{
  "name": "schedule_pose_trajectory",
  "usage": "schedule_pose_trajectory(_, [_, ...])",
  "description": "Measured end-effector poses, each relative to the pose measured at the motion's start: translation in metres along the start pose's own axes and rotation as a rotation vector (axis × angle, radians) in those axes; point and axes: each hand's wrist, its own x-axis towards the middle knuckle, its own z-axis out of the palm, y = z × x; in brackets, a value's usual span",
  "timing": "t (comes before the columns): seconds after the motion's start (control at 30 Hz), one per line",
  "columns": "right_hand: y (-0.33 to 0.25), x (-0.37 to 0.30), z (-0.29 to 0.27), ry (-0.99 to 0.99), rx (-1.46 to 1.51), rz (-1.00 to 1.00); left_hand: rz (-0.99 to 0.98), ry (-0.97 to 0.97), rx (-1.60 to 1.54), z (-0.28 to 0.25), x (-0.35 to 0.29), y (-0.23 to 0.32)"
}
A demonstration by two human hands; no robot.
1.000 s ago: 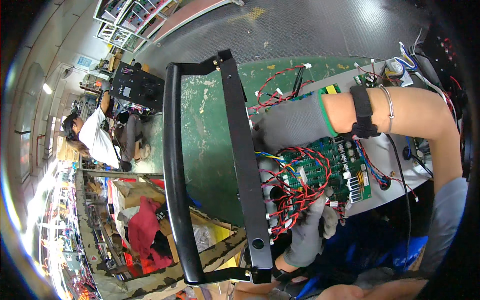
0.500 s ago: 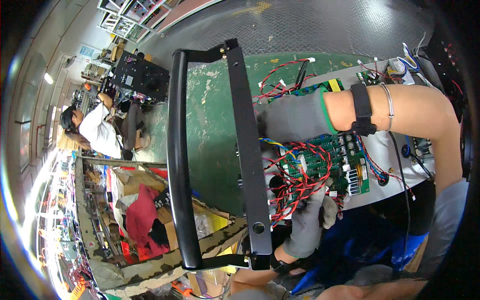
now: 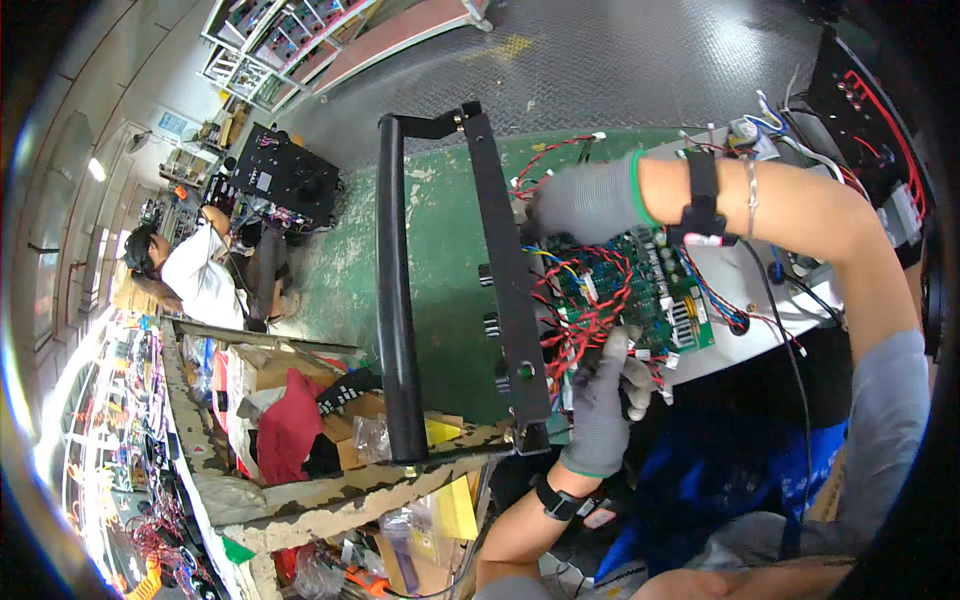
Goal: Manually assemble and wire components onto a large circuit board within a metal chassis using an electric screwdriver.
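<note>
A grey glove covers my left hand, which comes in from below. Its fingers are bent closed at the lower edge of a bundle of red and black twisted wires. My right hand, also gloved, reaches across from the right above a green circuit board. Its fingertips are dark and partly hidden near the black front panel. A long black bar handle is fixed to that panel. Blue and yellow wires run between my hands.
The board sits on a light metal plate with a black cable across it. A worn-edged cart holds a red cloth and cardboard. Farther left, a person sits by a black machine. Racks stand behind.
The view has shifted, and the handle and panel appear farther right. My right hand sits higher relative to the board, uncovering more of it. My left hand stays by the wire bundle.
</note>
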Motion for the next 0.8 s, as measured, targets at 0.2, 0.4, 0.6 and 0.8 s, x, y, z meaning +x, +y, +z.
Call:
schedule_pose_trajectory(0.2, [-0.009, -0.067, -0.035, 0.321, 0.128, 0.280, 0.020, 0.064, -0.019, -0.005, 0.001, -0.011])
schedule_pose_trajectory(0.4, [-0.072, -0.120, -0.037, -0.076, 0.453, 0.203, 0.091, 0.080, -0.040, -0.007, 0.003, -0.020])
schedule_pose_trajectory(0.6, [-0.093, -0.100, 0.003, 0.244, 0.501, 0.295, 0.052, -0.016, -0.119, -0.020, -0.007, -0.012])
schedule_pose_trajectory(0.8, [-0.086, -0.089, -0.006, 0.432, 0.649, 0.279, 0.028, -0.386, -0.622, -0.035, -0.006, -0.010])
